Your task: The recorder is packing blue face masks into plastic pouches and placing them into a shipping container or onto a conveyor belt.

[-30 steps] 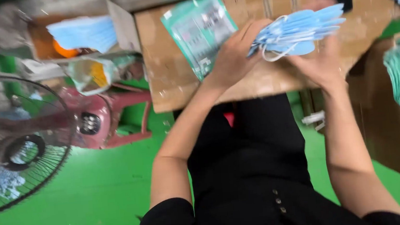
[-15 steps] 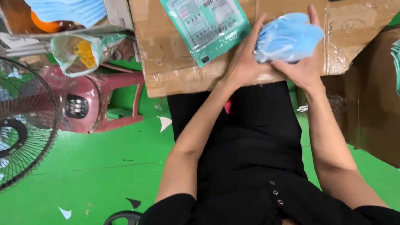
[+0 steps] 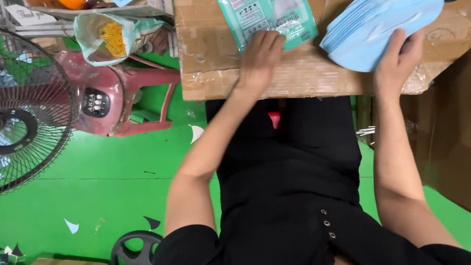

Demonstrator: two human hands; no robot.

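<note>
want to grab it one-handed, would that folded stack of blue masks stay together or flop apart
The blue mask stack probably flops: its thin layers fan out at the left edge. It looks light, since the right hand grips just one corner, though it rests on the cardboard box. Layers may well slide apart, so pinching across the fold seems safer.

A stack of pale blue folded face masks lies on the tan corrugated cardboard box, just right of a flat teal-and-white printed plastic pouch. Left of the box stand a faded red plastic stool and a black wire-grille fan on the bright green painted floor.
</note>
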